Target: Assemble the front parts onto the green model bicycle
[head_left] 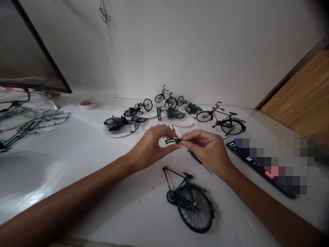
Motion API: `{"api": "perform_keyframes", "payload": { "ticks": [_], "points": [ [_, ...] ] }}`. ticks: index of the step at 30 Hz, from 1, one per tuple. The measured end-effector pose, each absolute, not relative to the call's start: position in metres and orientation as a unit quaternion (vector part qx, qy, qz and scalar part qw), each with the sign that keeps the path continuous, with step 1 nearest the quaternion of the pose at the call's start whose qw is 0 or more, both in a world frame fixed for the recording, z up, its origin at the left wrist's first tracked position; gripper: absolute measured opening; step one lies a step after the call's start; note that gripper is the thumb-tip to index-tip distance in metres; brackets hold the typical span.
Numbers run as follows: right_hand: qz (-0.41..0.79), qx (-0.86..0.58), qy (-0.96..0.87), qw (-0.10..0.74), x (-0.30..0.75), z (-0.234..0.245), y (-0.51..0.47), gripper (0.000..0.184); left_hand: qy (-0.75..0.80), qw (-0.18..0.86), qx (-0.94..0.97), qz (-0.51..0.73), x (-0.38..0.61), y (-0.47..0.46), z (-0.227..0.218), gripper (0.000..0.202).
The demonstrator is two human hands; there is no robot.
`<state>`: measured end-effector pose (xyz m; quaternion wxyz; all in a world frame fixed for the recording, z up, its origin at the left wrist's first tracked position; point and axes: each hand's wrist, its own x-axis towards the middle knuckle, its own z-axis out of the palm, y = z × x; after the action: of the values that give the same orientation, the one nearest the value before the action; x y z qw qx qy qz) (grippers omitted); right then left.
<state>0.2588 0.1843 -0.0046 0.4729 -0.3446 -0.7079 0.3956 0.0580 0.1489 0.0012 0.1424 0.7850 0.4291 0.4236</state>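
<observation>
My left hand (151,147) and my right hand (208,151) pinch a small black-and-green model bicycle handlebar (177,140) between their fingertips, holding it from both sides above the white work surface (102,206). Just below my right hand lies a thin small screwdriver (199,161). Nearer me, a dark green miniature bicycle (189,200) rests on its side, its front wheel and handlebar not visible. Behind my hands, a white paper plate (167,132) is partly hidden by my fingers.
Several miniature bicycles and parts stand on paper plates (119,130) at the back. To the left lies a green metal parts frame (33,127). A phone (259,168) lies at the right, a tape roll (88,104) at the back, and a monitor (31,48) at upper left.
</observation>
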Motion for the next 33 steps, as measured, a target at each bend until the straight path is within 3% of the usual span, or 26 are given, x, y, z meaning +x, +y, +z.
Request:
{"api": "perform_keyframes", "payload": {
  "ticks": [12, 18, 24, 30, 33],
  "points": [
    [0.36, -0.299, -0.76, 0.452, 0.26, -0.004, 0.182, 0.002, 0.405, 0.245, 0.778, 0.413, 0.057, 0.15, -0.002, 0.024],
    [0.369, -0.322, -0.744, 0.455, 0.261, -0.004, 0.18, 0.008, 0.39, 0.288, 0.76, 0.434, 0.058, 0.152, -0.003, 0.021],
    [0.373, -0.348, -0.72, 0.47, 0.263, -0.005, 0.185, 0.011, 0.383, 0.447, 0.66, 0.466, 0.048, 0.161, 0.002, 0.025],
    [0.318, -0.367, -0.745, 0.458, 0.266, -0.01, 0.192, 0.011, 0.386, 0.459, 0.561, 0.57, 0.001, 0.172, 0.028, 0.022],
    [0.298, -0.384, -0.755, 0.441, 0.266, -0.011, 0.193, 0.011, 0.391, 0.486, 0.543, 0.562, -0.019, 0.166, 0.027, 0.023]
  ]
}}
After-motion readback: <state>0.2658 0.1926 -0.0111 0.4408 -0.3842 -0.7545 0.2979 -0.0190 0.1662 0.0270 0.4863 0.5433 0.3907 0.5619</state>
